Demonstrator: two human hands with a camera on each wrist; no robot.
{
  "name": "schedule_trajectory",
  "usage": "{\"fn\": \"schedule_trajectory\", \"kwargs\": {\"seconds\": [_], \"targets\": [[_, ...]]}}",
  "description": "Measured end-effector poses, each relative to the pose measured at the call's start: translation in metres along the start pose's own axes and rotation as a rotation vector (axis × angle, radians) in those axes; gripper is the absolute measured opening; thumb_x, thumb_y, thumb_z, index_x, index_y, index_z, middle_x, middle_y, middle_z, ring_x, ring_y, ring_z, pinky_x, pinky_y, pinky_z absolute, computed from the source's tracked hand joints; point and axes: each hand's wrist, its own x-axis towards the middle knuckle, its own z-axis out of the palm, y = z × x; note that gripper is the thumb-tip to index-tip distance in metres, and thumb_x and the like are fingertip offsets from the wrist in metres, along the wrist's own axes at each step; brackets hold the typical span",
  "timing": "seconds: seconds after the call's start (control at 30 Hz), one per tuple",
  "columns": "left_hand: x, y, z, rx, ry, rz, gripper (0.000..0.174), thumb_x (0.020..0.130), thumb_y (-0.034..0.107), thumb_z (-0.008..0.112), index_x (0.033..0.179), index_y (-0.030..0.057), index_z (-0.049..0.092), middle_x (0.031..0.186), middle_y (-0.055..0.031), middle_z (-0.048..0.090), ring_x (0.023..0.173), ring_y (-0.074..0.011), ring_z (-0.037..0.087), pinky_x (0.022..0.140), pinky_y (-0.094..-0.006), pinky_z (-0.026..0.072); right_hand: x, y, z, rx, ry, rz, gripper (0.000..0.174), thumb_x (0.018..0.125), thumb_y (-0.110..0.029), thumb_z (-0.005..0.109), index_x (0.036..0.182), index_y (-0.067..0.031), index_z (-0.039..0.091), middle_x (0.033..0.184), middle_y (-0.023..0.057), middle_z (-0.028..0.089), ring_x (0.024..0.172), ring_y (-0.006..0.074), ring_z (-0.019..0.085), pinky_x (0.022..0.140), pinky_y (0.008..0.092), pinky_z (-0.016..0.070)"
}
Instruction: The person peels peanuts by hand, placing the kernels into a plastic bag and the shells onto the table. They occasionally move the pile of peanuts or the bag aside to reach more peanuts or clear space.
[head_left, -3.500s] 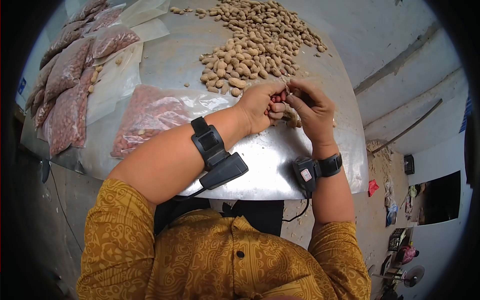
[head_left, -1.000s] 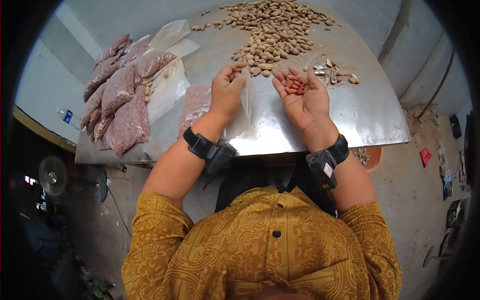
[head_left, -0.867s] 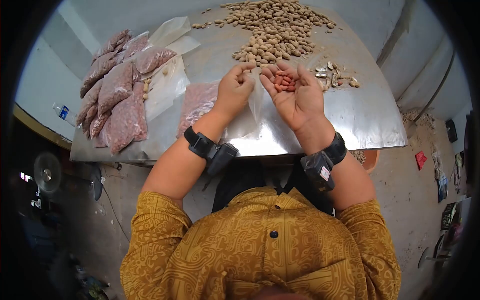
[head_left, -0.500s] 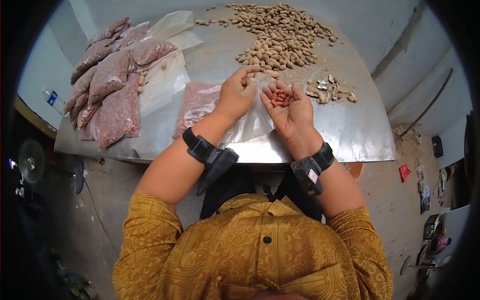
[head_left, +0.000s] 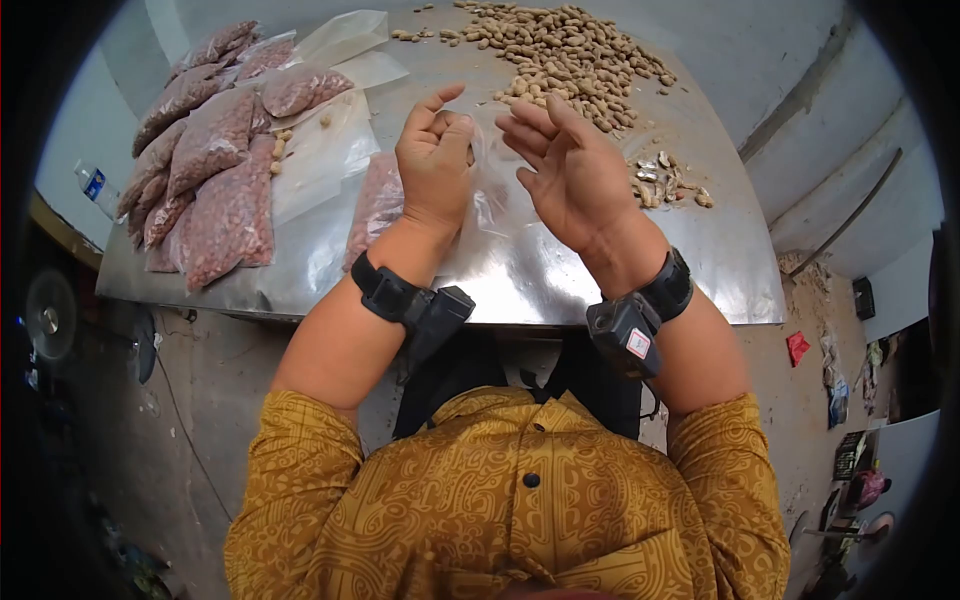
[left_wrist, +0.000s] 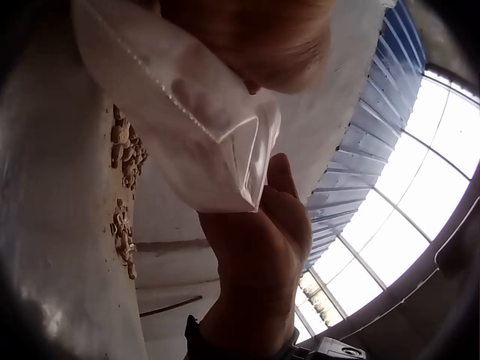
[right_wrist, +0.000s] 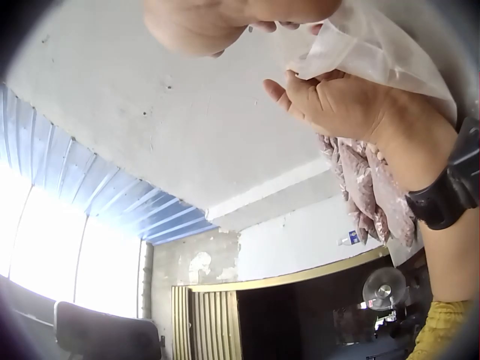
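My left hand (head_left: 435, 165) grips the upper edge of a clear plastic bag (left_wrist: 172, 112), its thumb and fingers bent against the film. Reddish peanut kernels (head_left: 376, 205) fill the bag's lower part, which lies on the metal table, partly behind my left forearm. Close to the right of the bag's mouth, my right hand (head_left: 580, 180) is tilted toward it with fingers loosely extended. No kernels show on its palm in the head view. The bag's raised film (right_wrist: 382, 52) also appears beside both hands in the right wrist view.
Unshelled peanuts (head_left: 575, 55) lie heaped at the back of the table. Split shells (head_left: 665, 182) are scattered at the right. Filled bags of kernels (head_left: 215, 130) are stacked on the left, beside flat plastic bags (head_left: 335, 150). The table's front edge (head_left: 690, 322) is near my body.
Earlier both hands worked together over peanuts. The left hand then lifted the bag's edge while the right carried red kernels on its palm. The right hand has since tipped leftward, and its palm shows no kernels.
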Motion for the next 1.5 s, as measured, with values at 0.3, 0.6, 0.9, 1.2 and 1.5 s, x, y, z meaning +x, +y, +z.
{"fn": "schedule_trajectory", "kwargs": {"seconds": [0.3, 0.6, 0.9, 1.2, 1.5], "targets": [[0.054, 0.038, -0.036, -0.149, 0.058, 0.028, 0.03, 0.084, 0.004, 0.046, 0.113, 0.0025, 0.052, 0.089, -0.0074, 0.06, 0.081, -0.0122, 0.058, 0.07, -0.0238, 0.0487, -0.012, -0.04, -0.009, 0.067, -0.164, -0.311, 0.03, 0.09, -0.022, 0.046, 0.107, 0.0018, 0.054, 0.1, 0.0117, 0.058, 0.094, 0.0221, 0.054, 0.084, 0.0338, 0.0447], [0.042, 0.042, -0.024, -0.118, -0.085, -0.142, 0.027, 0.082, 0.001, 0.051, 0.109, 0.0001, 0.053, 0.071, -0.001, 0.054, 0.056, -0.0065, 0.048, 0.051, -0.0178, 0.0404, 0.003, -0.053, -0.044, -0.196, -0.048, -0.376, 0.026, 0.087, -0.018, 0.05, 0.102, 0.001, 0.059, 0.093, 0.0081, 0.061, 0.082, 0.019, 0.057, 0.076, 0.0311, 0.0474], [0.041, 0.039, 0.03, 0.302, -0.383, -0.094, 0.023, 0.084, 0.01, 0.054, 0.105, 0.0023, 0.059, 0.07, 0.0011, 0.053, 0.055, -0.003, 0.039, 0.049, -0.0155, 0.0318, 0.066, -0.051, -0.08, -1.566, -0.253, -0.16, 0.023, 0.078, -0.014, 0.06, 0.098, -0.0024, 0.064, 0.096, 0.0134, 0.063, 0.091, 0.0217, 0.059, 0.081, 0.0313, 0.0452], [0.091, -0.017, 0.103, 0.185, -0.038, 0.309, 0.022, 0.083, 0.006, 0.054, 0.103, 0.0009, 0.059, 0.075, 0.0021, 0.053, 0.059, -0.0034, 0.044, 0.053, -0.0176, 0.0367, 0.099, -0.009, -0.07, -1.916, -0.599, -0.731, 0.033, 0.078, -0.01, 0.057, 0.111, -0.0069, 0.055, 0.119, 0.0144, 0.051, 0.115, 0.0304, 0.043, 0.094, 0.0367, 0.0353], [0.062, -0.097, 0.074, 0.322, -0.028, 0.237, 0.021, 0.081, 0.007, 0.053, 0.1, 0.002, 0.061, 0.08, -0.0049, 0.058, 0.069, -0.0109, 0.052, 0.065, -0.024, 0.0446, 0.121, -0.027, -0.095, -1.879, -0.494, -0.372, 0.035, 0.076, -0.02, 0.057, 0.109, -0.0079, 0.057, 0.114, 0.0136, 0.055, 0.107, 0.0322, 0.05, 0.088, 0.0393, 0.0413]]}}
